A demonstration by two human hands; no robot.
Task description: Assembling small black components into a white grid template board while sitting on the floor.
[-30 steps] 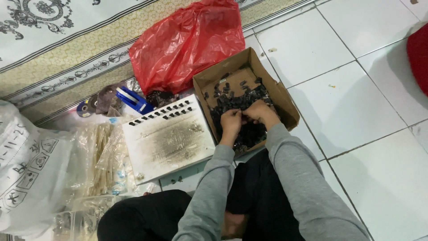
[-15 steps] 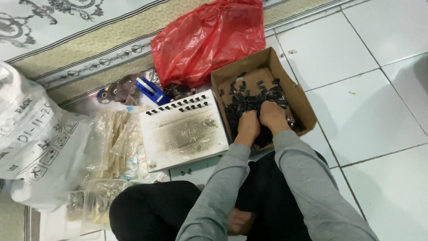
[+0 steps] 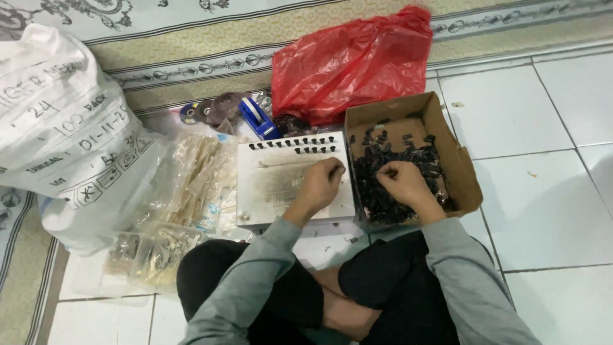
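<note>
Here, left hand (image 3: 322, 182) sits clenched over the right edge of the white perforated tray (image 3: 281, 185); whether it pinches anything, cannot tell. Right hand (image 3: 401, 184), fingers curled, rests in small black parts (image 3: 383, 191) inside the cardboard box (image 3: 456, 163) on the floor, beside the tray

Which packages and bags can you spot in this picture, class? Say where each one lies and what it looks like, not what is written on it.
White sack: far left on the floor, bulging, with dark handwriting and printed symbols.
Red bag: top middle, crumpled shiny plastic.
Cardboard box: right of the metal tray, open, brown, holding small black parts; the right hand is in it.
Clear bags: left of the tray, see-through, with pale contents.
</note>
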